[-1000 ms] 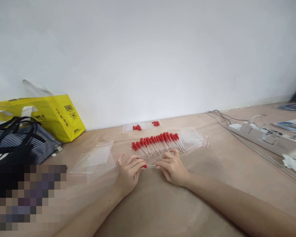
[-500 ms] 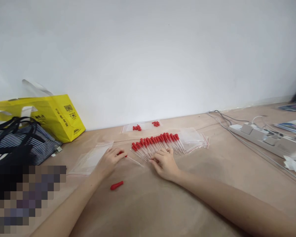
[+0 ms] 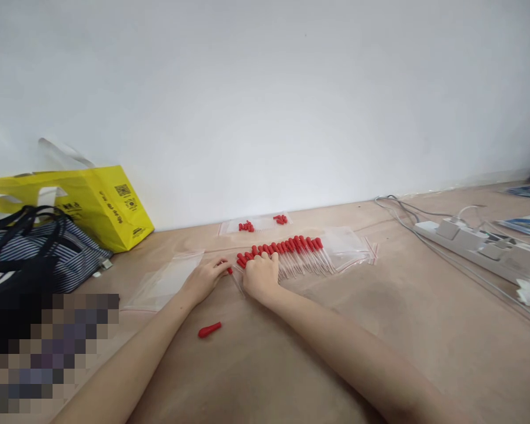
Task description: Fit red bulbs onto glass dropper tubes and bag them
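My left hand (image 3: pixel 204 279) pinches a glass dropper (image 3: pixel 237 282) by its red rubber bulb, its clear tube slanting down to the right. Beside it, my right hand (image 3: pixel 262 278) lies over the left end of a row of droppers (image 3: pixel 301 244) with its fingers curled; what they grip, if anything, is hidden. The droppers in the row lie side by side, red bulbs away from me and clear tubes toward me. A single loose red bulb (image 3: pixel 209 330) rests on the table nearer to me.
Clear zip bags lie left (image 3: pixel 170 280) and right (image 3: pixel 342 242) of the row. Behind it, another bag (image 3: pixel 262 223) has small red bulbs on or in it. A yellow bag (image 3: pixel 110 206) and striped bag (image 3: pixel 77 253) stand left; a power strip (image 3: pixel 450 244) with cables lies right.
My right hand has moved left and farther away, onto the left end of the row. My left hand has shifted slightly right with its dropper, whose tube now points more toward me.
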A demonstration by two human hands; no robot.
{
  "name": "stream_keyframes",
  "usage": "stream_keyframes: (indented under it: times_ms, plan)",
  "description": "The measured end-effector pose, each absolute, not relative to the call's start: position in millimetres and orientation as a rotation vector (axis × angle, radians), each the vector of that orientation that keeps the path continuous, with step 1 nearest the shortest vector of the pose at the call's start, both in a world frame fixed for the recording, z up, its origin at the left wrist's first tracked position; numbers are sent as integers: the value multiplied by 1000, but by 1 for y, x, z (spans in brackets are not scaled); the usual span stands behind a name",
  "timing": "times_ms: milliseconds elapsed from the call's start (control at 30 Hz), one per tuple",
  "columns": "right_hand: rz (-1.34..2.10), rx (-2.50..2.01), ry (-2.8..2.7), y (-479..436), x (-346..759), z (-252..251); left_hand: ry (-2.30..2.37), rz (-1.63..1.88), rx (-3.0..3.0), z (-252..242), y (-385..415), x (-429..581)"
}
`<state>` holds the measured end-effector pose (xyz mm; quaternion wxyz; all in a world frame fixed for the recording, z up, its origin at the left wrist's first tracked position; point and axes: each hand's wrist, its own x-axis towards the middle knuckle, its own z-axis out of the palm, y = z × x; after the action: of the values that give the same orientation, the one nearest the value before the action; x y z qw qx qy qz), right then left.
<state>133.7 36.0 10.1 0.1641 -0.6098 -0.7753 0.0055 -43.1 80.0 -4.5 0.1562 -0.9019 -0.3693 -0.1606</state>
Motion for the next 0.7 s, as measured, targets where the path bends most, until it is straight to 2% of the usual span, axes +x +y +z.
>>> stream_keyframes:
  times_ms: [400, 700]
  plan:
    - [5, -1874, -2231, 20, 145, 19, -1161, -595, -2599, -5, 88, -23]
    - [-236, -1497, -2165, -27, 248, -24, -1183, -646, -2618, 0, 93, -16]
